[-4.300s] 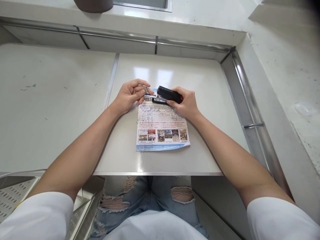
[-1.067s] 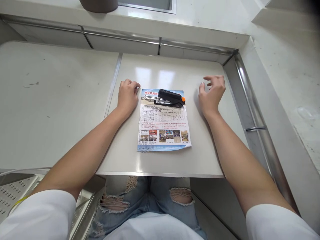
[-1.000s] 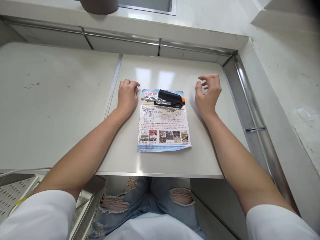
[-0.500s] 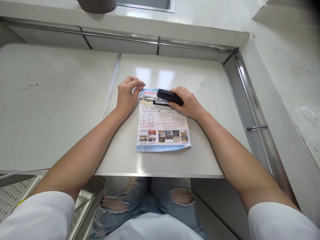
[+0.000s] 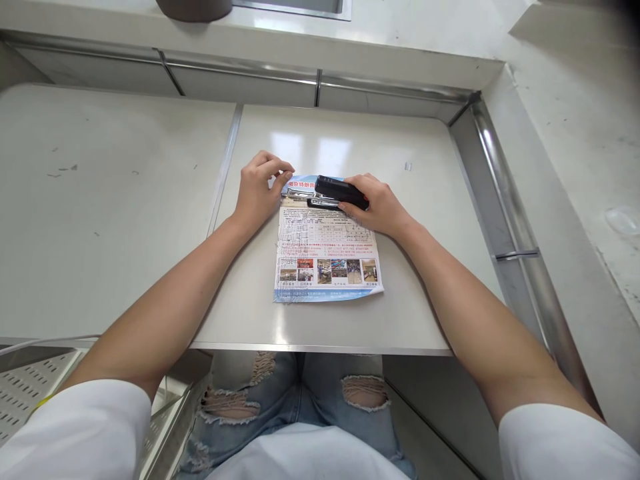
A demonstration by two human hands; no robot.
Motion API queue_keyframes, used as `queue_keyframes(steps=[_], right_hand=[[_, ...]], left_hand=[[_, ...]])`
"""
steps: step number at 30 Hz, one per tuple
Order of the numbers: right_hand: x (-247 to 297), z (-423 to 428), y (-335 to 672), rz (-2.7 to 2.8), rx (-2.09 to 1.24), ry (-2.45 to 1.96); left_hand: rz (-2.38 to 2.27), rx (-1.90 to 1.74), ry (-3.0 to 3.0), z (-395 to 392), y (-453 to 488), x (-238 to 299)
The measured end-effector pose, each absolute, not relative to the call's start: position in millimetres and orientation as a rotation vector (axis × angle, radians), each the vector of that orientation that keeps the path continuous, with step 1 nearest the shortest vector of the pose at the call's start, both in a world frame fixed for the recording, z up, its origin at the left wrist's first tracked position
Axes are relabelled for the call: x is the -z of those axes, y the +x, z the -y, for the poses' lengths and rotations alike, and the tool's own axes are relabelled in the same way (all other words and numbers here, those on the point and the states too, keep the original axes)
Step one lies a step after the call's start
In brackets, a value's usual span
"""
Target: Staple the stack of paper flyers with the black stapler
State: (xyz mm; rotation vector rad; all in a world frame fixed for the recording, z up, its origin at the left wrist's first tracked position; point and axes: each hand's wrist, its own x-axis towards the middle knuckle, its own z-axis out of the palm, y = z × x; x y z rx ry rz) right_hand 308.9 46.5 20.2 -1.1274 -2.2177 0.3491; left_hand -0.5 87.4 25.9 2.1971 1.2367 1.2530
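Hand, right [image 5: 373, 202]: gripping the rear of the black stapler [image 5: 343, 191].
Hand, left [image 5: 264, 180]: fingers bent, thumb and forefinger close together by the flyer [image 5: 327, 247]'s top left corner; cannot tell whether they pinch anything.
Stapler: on the flyer's upper part, metal tray [image 5: 299, 194] sticking out leftward.
Flyer: on the white bench [image 5: 320, 330], lower right corner curled.
Pot [image 5: 195, 8]: brown, on the ledge [image 5: 280, 43] behind.

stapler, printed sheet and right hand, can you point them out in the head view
stapler [image 5: 337, 189], head view: its black upper arm
printed sheet [image 5: 327, 247], head view: its printed middle
right hand [image 5: 379, 204], head view: the back of the hand
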Motion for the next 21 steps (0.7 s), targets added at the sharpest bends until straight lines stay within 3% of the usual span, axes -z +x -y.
queue_keyframes(steps=[21], right_hand=[[-20.3, -46.5, 310.3, 2.214, -0.394, -1.143]], left_hand=[[-1.286, -1.083, 2.336, -88.0, -0.4, -24.0]])
